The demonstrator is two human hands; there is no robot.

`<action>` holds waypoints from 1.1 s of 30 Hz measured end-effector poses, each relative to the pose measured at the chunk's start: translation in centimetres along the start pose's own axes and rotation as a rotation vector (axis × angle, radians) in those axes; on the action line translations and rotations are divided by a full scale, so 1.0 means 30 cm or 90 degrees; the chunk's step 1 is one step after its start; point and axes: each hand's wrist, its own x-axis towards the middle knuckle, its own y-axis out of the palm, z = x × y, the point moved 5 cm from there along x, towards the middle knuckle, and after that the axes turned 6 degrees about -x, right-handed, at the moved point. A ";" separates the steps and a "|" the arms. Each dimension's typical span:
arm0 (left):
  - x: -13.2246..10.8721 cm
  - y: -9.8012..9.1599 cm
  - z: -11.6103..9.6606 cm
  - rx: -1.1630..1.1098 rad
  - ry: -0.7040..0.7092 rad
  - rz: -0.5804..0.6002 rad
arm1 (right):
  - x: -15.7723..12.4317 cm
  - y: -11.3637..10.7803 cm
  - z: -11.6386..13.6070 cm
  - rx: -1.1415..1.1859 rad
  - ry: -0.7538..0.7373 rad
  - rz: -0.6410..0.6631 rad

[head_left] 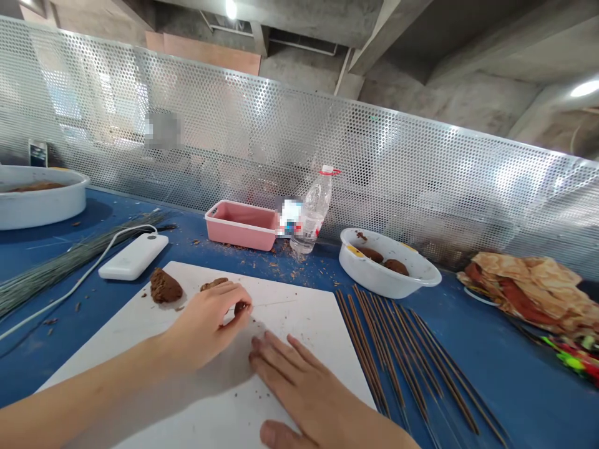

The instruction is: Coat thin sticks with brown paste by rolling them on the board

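While our left hand (pixel 210 321) pinches the small brown piece (pixel 240 307) at mid white board (pixel 309 312), and our right hand (pixel 299 380) lies open and flat just nearer, we judge light, even pressure advisable.

The white flat board (pixel 304 305) has bare surface in its far right part. The left hand (pixel 210 321), pinched on a small brown dough piece (pixel 241 307), and the flat right hand (pixel 299 380) occupy its middle. A brown dough lump (pixel 165 286) blocks the far left corner. Thin brown sticks in a row (pixel 397 349) lie just beside the right edge. Behind, a white oval plastic bowl (pixel 388 277) and a pink rectangular plastic tray (pixel 242 232) stand before the perforated metal screen (pixel 421 174).
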 end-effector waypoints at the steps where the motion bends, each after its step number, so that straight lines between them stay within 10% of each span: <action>1: 0.000 -0.001 0.000 0.001 0.000 0.000 | -0.004 0.000 0.009 0.019 -0.011 0.016; 5: 0.000 -0.004 0.002 -0.008 -0.002 0.002 | -0.007 -0.075 0.003 0.061 0.045 0.000; 11: 0.005 -0.033 0.021 -0.050 -0.043 -0.040 | 0.114 -0.179 -0.109 0.065 0.210 -0.236; 21: 0.000 -0.052 0.019 -0.033 -0.013 -0.056 | 0.178 0.028 0.085 -0.101 0.149 -0.126; 29: 0.001 -0.053 0.014 -0.031 -0.008 -0.041 | 0.246 -0.099 -0.126 -0.210 0.278 -0.196; 33: 0.001 -0.050 0.021 -0.037 -0.011 -0.038 | 0.224 -0.047 -0.048 -0.166 0.232 -0.161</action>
